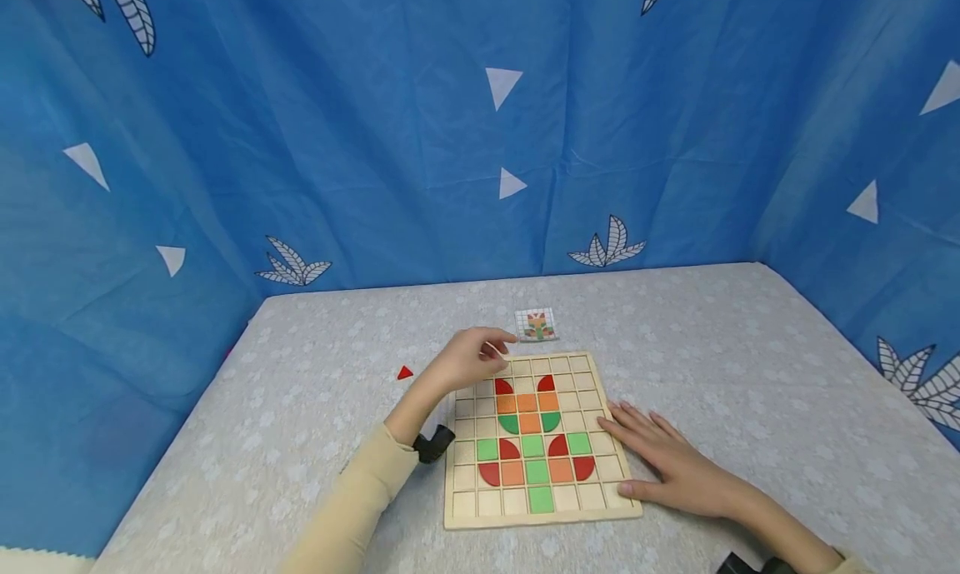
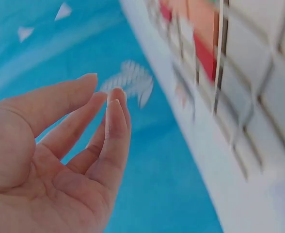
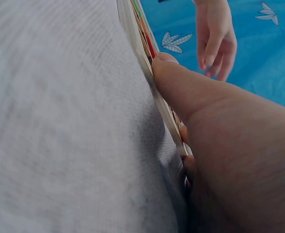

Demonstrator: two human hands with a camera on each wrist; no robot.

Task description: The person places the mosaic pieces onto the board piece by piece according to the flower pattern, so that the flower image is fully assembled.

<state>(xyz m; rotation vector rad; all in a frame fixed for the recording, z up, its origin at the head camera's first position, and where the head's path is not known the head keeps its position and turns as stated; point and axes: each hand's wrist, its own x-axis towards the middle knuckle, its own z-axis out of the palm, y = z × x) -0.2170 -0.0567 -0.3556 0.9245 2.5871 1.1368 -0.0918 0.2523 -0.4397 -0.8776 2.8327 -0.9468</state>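
A square wooden grid board [image 1: 589, 497] lies on the table, filled partly with red quarter-round pieces [image 1: 489, 474], orange squares [image 1: 527, 402], green quarter-rounds [image 1: 551, 421] and light green squares [image 1: 536, 471] in a plant-like figure. Over the board's far left corner hovers my left hand [image 1: 467, 359]. In the left wrist view its thumb and bent fingers [image 2: 116, 119] come close together with nothing between them. My right hand [image 1: 667, 467] rests along the board's right edge, fingers extended; in the right wrist view the thumb [image 3: 169, 73] touches the rim.
One red triangular piece [image 1: 405, 373] lies on the table left of the board. Behind the board is a small pattern card [image 1: 535, 325] with a similar coloured figure. A blue curtain [image 1: 420, 141] surrounds the back and sides of the cloth-covered table [image 1: 720, 332].
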